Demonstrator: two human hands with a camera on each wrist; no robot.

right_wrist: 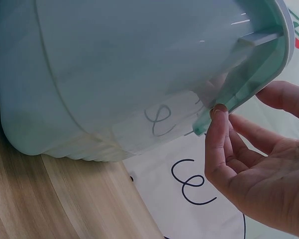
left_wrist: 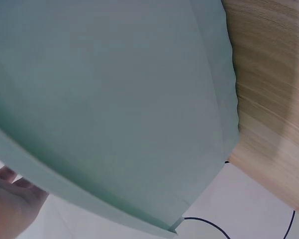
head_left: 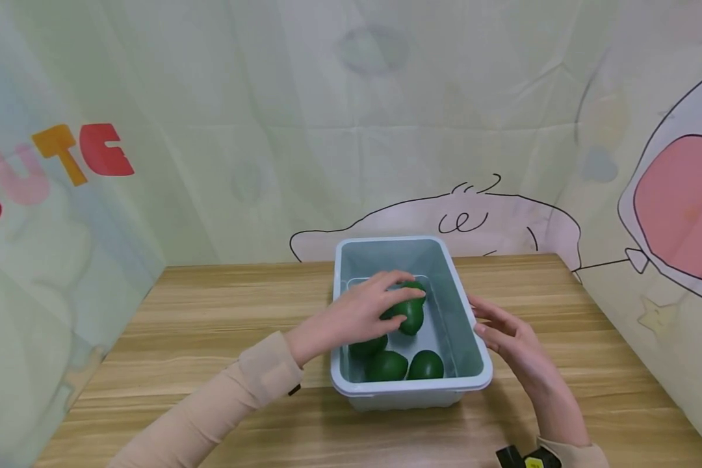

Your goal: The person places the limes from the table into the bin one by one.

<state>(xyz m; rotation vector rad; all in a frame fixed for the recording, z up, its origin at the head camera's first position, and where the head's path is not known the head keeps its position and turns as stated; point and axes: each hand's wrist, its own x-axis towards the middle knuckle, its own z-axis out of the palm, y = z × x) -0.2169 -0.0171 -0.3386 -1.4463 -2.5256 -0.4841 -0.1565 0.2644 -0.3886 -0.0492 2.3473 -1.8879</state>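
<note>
A light blue-green plastic bin point(head_left: 412, 390) stands on the table, with several dark green avocados inside. My left hand point(head_left: 365, 305) reaches over the bin's left side and grips one avocado point(head_left: 411, 317) with thumb and fingers. Near the bin's front wall lie a second avocado point(head_left: 387, 366) and a third avocado point(head_left: 426, 365); another avocado point(head_left: 367, 348) is partly hidden under my left hand. With its thumb and fingertips, my right hand point(head_left: 517, 348) holds the bin's right rim. The right wrist view shows this right hand point(right_wrist: 268, 164) at the rim from below.
The wooden table point(head_left: 228, 312) extends to both sides of the bin. A printed cloth point(head_left: 257, 130) hangs behind and beside the table. The left wrist view is mostly filled by the bin's outer wall point(left_wrist: 114, 99).
</note>
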